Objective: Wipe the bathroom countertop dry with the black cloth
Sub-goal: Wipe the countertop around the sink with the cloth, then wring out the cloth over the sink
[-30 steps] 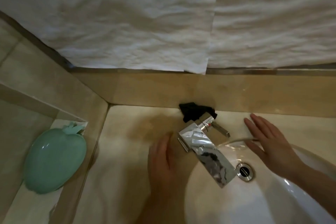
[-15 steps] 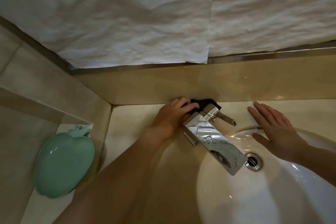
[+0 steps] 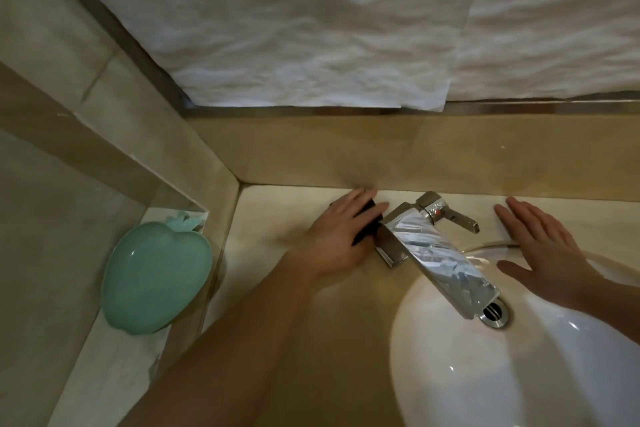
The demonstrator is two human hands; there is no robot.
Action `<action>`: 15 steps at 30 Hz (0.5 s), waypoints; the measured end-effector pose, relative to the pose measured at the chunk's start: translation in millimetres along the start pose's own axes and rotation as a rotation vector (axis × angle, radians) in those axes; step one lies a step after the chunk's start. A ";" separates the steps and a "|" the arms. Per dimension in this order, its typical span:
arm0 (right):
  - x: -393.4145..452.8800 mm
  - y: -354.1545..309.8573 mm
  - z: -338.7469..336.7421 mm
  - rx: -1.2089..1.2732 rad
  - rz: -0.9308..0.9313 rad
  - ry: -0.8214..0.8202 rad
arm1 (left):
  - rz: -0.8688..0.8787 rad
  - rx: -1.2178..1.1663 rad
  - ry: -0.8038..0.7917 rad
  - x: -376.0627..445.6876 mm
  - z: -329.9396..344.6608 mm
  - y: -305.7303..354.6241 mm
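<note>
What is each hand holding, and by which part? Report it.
The left hand lies over the black cloth, fingers across its top, pressing it onto the countertop. The right hand holds nothing; it rests flat.

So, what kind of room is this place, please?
Most likely a bathroom: a white basin set into a beige countertop, a chrome tap over its drain, and tiled walls.

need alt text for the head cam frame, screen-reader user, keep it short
A person's left hand presses a black cloth flat on a beige bathroom countertop just left of a chrome faucet, while the right hand rests open at the rim of the white sink. A green apple-shaped dish sits on a ledge at far left.
</note>
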State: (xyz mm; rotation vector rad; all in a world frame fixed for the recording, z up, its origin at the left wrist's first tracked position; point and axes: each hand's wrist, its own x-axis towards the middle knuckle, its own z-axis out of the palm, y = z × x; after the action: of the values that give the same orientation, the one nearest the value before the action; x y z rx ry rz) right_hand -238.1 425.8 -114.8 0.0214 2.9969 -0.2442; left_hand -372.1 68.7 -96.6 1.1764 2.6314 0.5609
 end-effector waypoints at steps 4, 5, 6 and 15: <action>0.0 -0.1 1.8 0.018 0.008 -0.006 | -0.154 -0.131 0.183 -3.3 23.3 17.7; 0.7 -0.5 1.5 0.039 0.027 -0.014 | -0.168 -0.135 0.197 -5.4 25.4 20.7; 1.2 -0.2 1.7 0.056 0.038 -0.022 | -0.175 -0.133 0.208 -9.0 27.9 23.7; -51.1 -49.7 -37.0 0.355 0.194 -0.157 | -0.319 -0.114 0.325 -79.0 79.1 130.1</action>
State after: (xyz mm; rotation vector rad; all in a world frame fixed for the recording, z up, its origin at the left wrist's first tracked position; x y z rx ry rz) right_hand -193.6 382.6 -63.8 0.3108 2.7323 -0.7141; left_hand -206.1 109.2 -111.2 0.6577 2.9242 0.8845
